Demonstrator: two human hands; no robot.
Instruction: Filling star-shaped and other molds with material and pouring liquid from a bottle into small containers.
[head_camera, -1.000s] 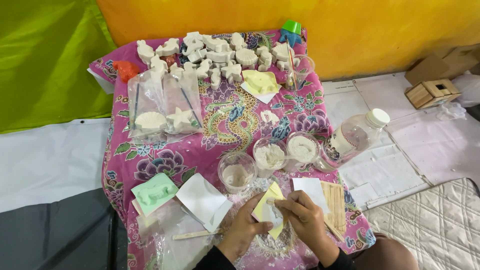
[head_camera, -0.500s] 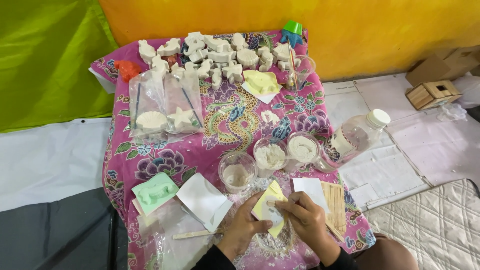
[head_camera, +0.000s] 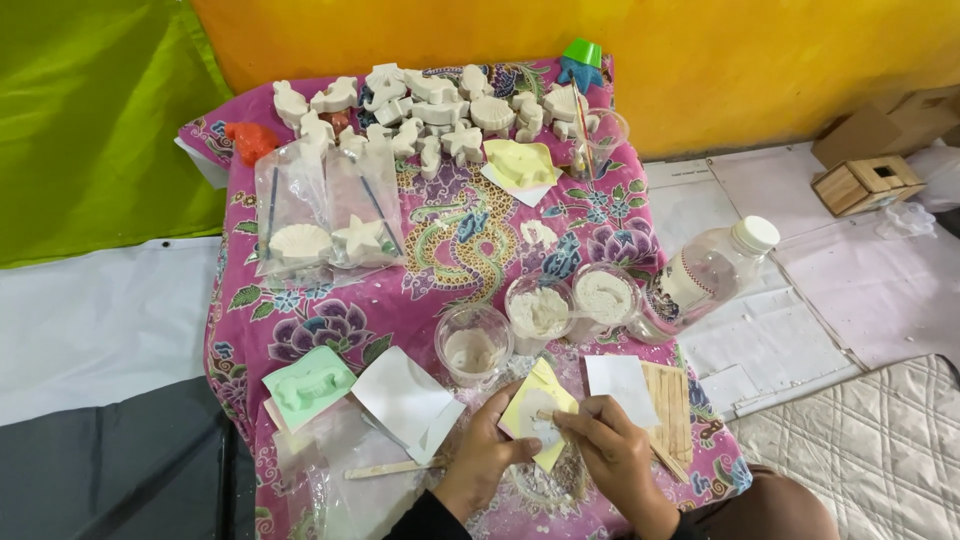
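Observation:
My left hand (head_camera: 487, 455) grips a small yellow mould (head_camera: 533, 408) by its left edge, low over the pink patterned cloth (head_camera: 450, 250). My right hand (head_camera: 612, 462) pinches a thin wooden stick (head_camera: 545, 414) whose tip rests in the white plaster inside the mould. Just beyond the hands stand three clear plastic cups (head_camera: 540, 310) holding white plaster mix. A clear plastic bottle (head_camera: 705, 275) with a white cap lies tilted to the right of the cups.
Many white plaster figures (head_camera: 430, 105) crowd the cloth's far end, near a second yellow mould (head_camera: 520, 162). Two clear bags (head_camera: 325, 215) hold a shell and a star. A green mould (head_camera: 308, 385), white paper (head_camera: 405, 400), wooden sticks (head_camera: 665, 400) and a small wooden house (head_camera: 866, 184) lie about.
The hands shifted only slightly over the yellow mould; the stick tip keeps working in the white plaster. Nothing else moved.

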